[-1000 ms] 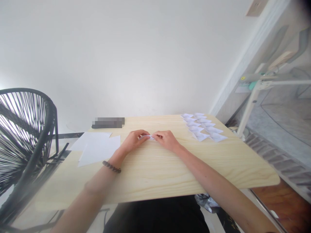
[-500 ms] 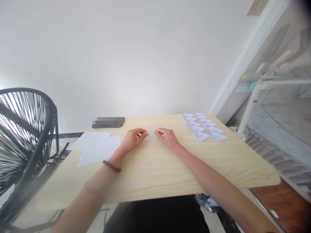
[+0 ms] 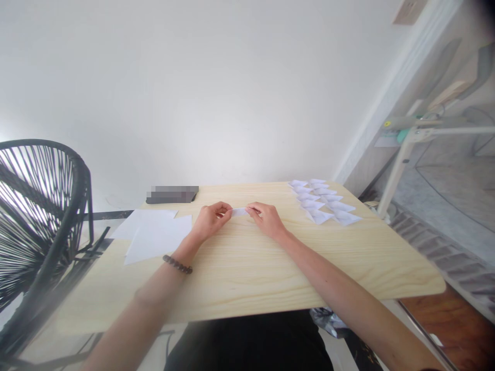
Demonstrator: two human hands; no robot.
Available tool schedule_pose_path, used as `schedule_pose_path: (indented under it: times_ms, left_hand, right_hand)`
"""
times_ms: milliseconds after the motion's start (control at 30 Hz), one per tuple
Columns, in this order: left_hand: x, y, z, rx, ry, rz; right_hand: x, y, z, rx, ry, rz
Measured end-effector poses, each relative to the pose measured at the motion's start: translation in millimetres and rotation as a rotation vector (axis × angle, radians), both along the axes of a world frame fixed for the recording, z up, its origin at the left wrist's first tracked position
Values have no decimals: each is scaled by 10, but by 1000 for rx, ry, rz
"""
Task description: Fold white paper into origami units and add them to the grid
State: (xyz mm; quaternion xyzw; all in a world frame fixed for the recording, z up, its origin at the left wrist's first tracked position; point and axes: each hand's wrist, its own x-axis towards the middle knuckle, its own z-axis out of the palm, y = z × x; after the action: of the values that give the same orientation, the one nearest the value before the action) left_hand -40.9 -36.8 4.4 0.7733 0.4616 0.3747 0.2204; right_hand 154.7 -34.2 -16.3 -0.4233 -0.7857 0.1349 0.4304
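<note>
Between my two hands is a small piece of folded white paper (image 3: 239, 212), held just above or on the table; I cannot tell which. My left hand (image 3: 210, 219), with a dark bead bracelet at the wrist, pinches the paper's left end between thumb and fingers. Its right end is in the pinch of my right hand (image 3: 267, 218). Both sets of fingertips hide the paper's ends. To the right stand two rows of folded white paper pieces (image 3: 340, 206) with pointed tips. Flat white sheets (image 3: 158, 239) lie overlapping left of my left hand.
A dark, partly pixelated object (image 3: 172, 195) lies at the back left of the pale wooden table (image 3: 247, 278). A black woven chair (image 3: 42, 206) stands to the left. On the right is a white metal frame (image 3: 398, 170). The wall rises behind the table.
The held paper shows a little wider and flatter between my fingers. My left hand has shifted very slightly to the left; the sheets and folded pieces lie as before.
</note>
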Motion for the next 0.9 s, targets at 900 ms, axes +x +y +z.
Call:
schedule_pose_path:
  times_ms: [900]
  left_hand:
    - [1,-2,9,-21,58,-27]
  right_hand:
    - [5,-9,-17,-72,9,-15]
